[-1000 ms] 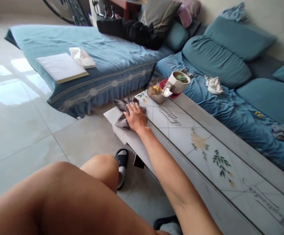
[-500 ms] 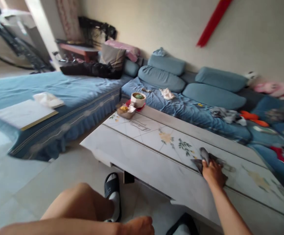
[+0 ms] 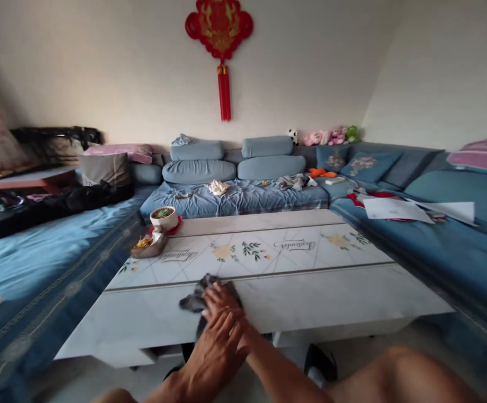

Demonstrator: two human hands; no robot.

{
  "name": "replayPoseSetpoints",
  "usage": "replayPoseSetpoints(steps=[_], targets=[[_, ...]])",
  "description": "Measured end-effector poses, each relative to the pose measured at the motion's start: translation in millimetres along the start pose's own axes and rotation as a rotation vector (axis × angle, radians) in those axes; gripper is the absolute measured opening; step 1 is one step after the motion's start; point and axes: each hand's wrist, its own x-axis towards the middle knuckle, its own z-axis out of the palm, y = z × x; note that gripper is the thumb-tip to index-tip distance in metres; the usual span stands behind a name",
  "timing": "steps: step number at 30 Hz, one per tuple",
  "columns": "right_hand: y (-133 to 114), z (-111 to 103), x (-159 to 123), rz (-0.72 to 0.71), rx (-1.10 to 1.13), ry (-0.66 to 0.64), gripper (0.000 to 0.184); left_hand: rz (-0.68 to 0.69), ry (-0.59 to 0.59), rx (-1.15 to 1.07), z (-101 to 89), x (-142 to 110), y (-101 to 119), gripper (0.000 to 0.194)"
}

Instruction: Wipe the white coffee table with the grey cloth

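Note:
A crumpled grey cloth [image 3: 193, 302] lies bunched at the near part of the marble-patterned coffee table [image 3: 310, 296]. My right hand [image 3: 222, 302] presses down on it, with the fingers closed over the cloth. My left hand [image 3: 214, 352] is just below, its fingers apart and holding nothing, overlapping my right hand at the table's front edge. Part of the cloth hangs down behind my left hand, and its lower end is hidden.
At the table's far left corner stand a white cup with a succulent [image 3: 163, 217] and a brown dish of food [image 3: 149, 246]. Blue sofas [image 3: 243, 198] with cushions and loose papers [image 3: 394, 210] surround the table. My knee [image 3: 407, 375] sits at the lower right.
My view has lifted and swung from the table to the whole room. The cloth and my right hand have moved along the table, and my left hand has risen to join them.

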Motion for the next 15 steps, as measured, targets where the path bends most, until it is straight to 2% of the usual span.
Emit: replayPoseSetpoints(steps=[2, 5, 7, 8, 9, 11, 13, 15], targets=[[72.0, -58.6, -29.3, 0.153, -0.072, 0.025, 0.045, 0.022, -0.024, -0.002, 2.6, -7.6, -1.6, 0.041], [182.7, -149.7, -89.5, 0.573, -0.324, 0.125, 0.046, -0.031, -0.058, -0.005, 18.1, -29.3, -10.7, 0.043], [228.5, -190.6, -123.0, 0.878, -0.469, 0.187, 0.05, -0.085, -0.076, 0.006, 35.8, -42.0, -19.7, 0.044], [238.2, -200.6, -133.1, 0.991, -0.503, 0.215, 0.053, -0.1, -0.083, 0.018, 45.7, -45.1, -24.2, 0.046], [238.7, -202.8, -137.5, 1.06, -0.511, 0.235, 0.054, -0.101, -0.09, 0.03, 55.8, -44.7, -28.3, 0.049], [213.9, -184.6, -128.1, 1.03, -0.456, 0.231, 0.054, -0.094, -0.093, 0.038, 73.5, -32.5, -34.8, 0.056], [161.7, -143.6, -97.8, 0.829, -0.322, 0.193, 0.048, -0.108, -0.08, 0.012, 85.7, -6.1, -39.0, 0.06], [95.1, -93.8, -55.8, 0.57, -0.127, 0.182, 0.046, -0.158, -0.041, -0.025, 92.6, 27.0, -43.1, 0.057]])
